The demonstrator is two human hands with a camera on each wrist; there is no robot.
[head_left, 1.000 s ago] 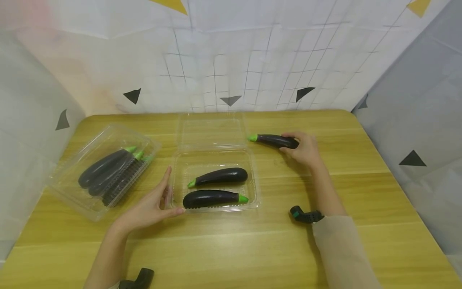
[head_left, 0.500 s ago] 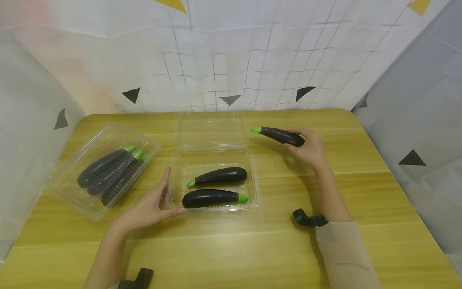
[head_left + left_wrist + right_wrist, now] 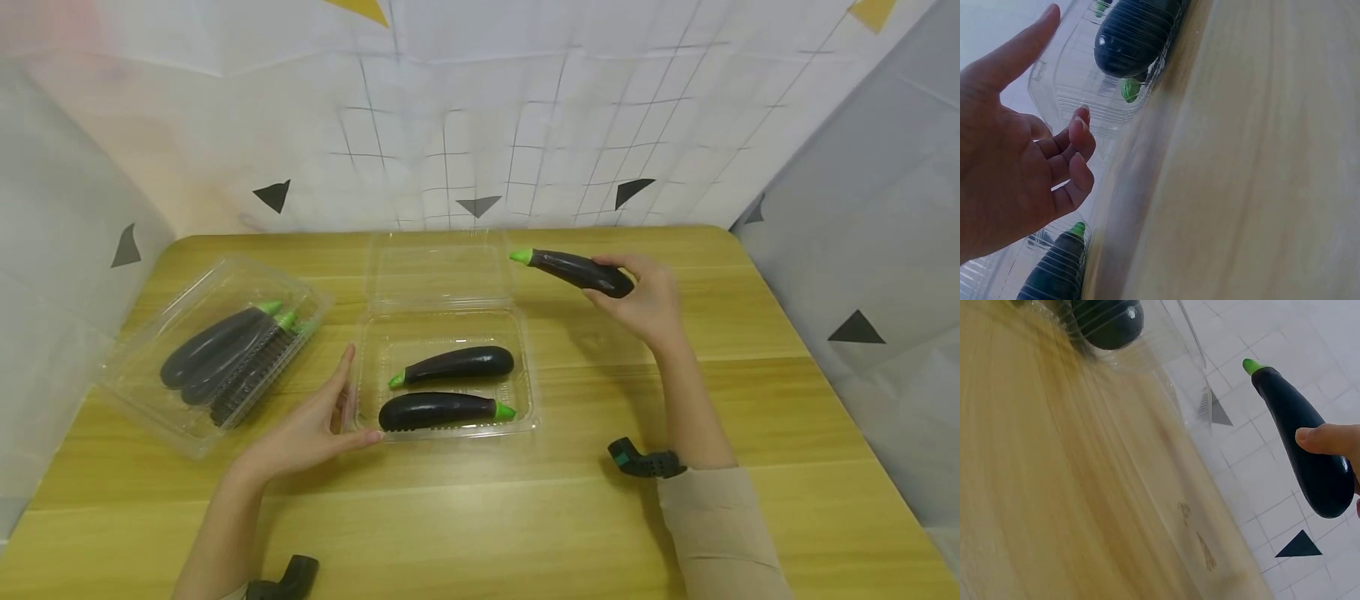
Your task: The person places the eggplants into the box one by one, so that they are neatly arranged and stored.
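My right hand (image 3: 645,302) pinches the thick end of a dark eggplant (image 3: 573,270) above the table, its green tip pointing left; the right wrist view shows my thumb on this eggplant (image 3: 1300,440). An open clear plastic box (image 3: 444,310) sits mid-table with its lid laid back. Inside are two eggplants, the rear one (image 3: 465,364) with its green end left, the front one (image 3: 438,411) with its green end right. My left hand (image 3: 307,429) rests at the box's left side, thumb at the front corner. In the left wrist view, the left hand (image 3: 1022,156) has bent fingers beside the box.
Left of my left hand, a second clear plastic box (image 3: 202,300) lies at an angle with several eggplants (image 3: 213,346) in it. The wooden table (image 3: 480,517) ends at a patterned white backdrop (image 3: 465,100), with grey-white sheets on both sides.
My right hand has lifted the eggplant off the tabletop, moving up and slightly right, then the eggplant's green tip shifted back left. My left hand and both boxes stay in place.
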